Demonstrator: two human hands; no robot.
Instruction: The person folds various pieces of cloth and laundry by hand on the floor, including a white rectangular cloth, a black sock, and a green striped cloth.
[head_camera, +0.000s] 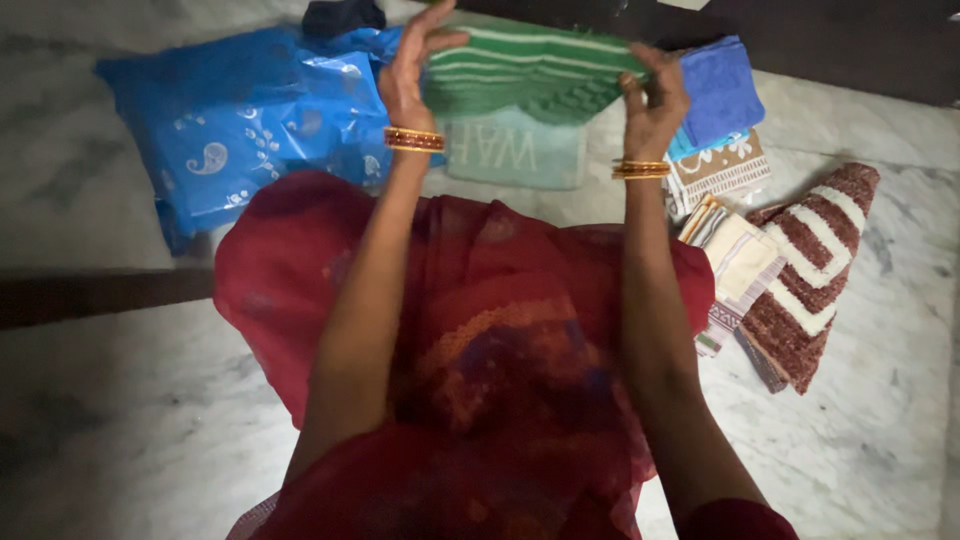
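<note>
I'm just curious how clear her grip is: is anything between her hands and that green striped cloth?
Nothing visible is. The left hand and the right hand both already grip the green striped cloth at its two ends, held up above the pale green folded towel on the marble floor.

The marble floor (880, 400) carries a blue plastic bag (240, 120) far left. Folded towels lie right: a maroon striped towel (810, 280) and a cream one (740, 262).
</note>
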